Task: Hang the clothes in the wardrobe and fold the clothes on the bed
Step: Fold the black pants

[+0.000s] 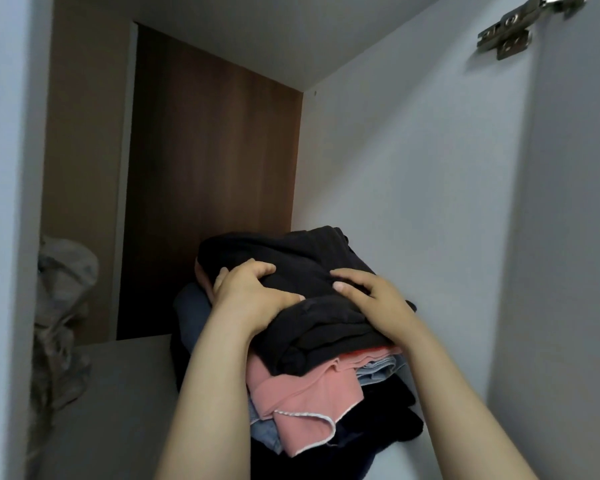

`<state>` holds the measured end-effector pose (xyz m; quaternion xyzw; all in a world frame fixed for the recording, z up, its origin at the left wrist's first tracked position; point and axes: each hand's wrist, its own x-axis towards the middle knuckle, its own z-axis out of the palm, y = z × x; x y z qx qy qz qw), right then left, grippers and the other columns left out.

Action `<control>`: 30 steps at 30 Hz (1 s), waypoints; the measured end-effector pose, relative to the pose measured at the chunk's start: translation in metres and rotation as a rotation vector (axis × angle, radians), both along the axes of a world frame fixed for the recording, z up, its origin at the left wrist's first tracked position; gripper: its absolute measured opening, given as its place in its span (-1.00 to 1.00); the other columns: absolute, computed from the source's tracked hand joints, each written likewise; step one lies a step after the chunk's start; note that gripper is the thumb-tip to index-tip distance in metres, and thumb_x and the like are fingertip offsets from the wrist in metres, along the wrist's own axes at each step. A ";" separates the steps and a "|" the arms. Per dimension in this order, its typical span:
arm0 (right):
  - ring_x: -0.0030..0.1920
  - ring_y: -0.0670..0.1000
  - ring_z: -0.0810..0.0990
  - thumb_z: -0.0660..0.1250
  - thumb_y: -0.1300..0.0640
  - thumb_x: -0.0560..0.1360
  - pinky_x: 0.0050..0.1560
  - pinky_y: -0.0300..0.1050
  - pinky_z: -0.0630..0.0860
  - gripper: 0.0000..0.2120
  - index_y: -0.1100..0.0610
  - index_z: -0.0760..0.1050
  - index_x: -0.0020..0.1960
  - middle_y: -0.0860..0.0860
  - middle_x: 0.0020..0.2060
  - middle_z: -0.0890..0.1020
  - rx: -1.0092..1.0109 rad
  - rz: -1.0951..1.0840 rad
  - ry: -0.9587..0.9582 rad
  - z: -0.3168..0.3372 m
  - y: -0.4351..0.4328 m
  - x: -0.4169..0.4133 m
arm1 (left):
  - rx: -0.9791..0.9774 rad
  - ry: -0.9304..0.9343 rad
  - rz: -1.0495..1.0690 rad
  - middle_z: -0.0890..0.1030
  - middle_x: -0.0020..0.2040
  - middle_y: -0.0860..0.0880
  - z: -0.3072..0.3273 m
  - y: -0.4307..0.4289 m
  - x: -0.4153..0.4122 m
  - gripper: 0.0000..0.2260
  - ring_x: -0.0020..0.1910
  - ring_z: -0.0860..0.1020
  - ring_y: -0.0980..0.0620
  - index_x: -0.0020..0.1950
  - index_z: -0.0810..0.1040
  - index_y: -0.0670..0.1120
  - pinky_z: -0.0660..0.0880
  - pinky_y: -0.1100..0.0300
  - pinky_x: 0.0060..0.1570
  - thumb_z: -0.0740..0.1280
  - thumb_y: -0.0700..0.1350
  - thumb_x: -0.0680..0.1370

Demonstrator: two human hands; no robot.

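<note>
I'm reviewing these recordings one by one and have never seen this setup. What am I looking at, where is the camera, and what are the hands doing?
There is no machine here. These are a person's two bare hands, filmed by one wide camera worn on the head and looking out along the arms. The view is into a wardrobe, with a metal hinge on its right wall. On the grey shelf sits a stack of folded clothes, with a black garment on top and a pink garment below it. The left hand grips the black garment with curled fingers. The right hand rests on top of it. A crumpled pale bundle lies at the far left.
</note>
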<state>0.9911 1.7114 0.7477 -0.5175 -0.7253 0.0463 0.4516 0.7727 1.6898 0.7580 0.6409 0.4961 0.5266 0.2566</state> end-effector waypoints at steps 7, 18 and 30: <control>0.15 -0.52 0.35 0.08 -0.09 0.65 0.21 -0.55 0.18 -0.66 -0.07 0.54 0.29 -0.33 0.17 0.49 0.042 0.007 0.024 -0.011 -0.004 -0.001 | 0.060 0.040 0.058 0.34 0.45 -0.02 0.003 -0.017 0.004 -0.41 0.50 0.16 -0.05 0.33 0.51 -0.04 0.10 0.05 0.50 0.58 -0.04 0.33; -0.09 -0.10 0.62 0.33 0.14 0.52 -0.08 -0.42 0.49 -0.76 -0.07 0.62 0.13 -0.30 -0.11 0.66 0.283 -0.271 0.267 -0.041 -0.072 0.004 | 0.418 -0.003 0.182 0.51 0.27 0.19 -0.039 -0.086 0.039 -0.71 0.46 0.19 0.12 0.14 0.58 0.10 0.14 -0.05 0.44 0.45 -0.06 0.43; 0.14 -0.17 0.55 0.41 0.10 0.48 0.19 -0.23 0.43 -0.71 -0.04 0.59 0.20 -0.20 0.11 0.62 0.206 -0.626 0.056 -0.082 -0.226 -0.018 | 0.524 0.013 -0.089 0.50 0.32 0.05 -0.075 -0.149 0.043 -0.66 0.41 0.29 0.00 0.20 0.58 0.00 0.28 -0.18 0.36 0.42 -0.09 0.43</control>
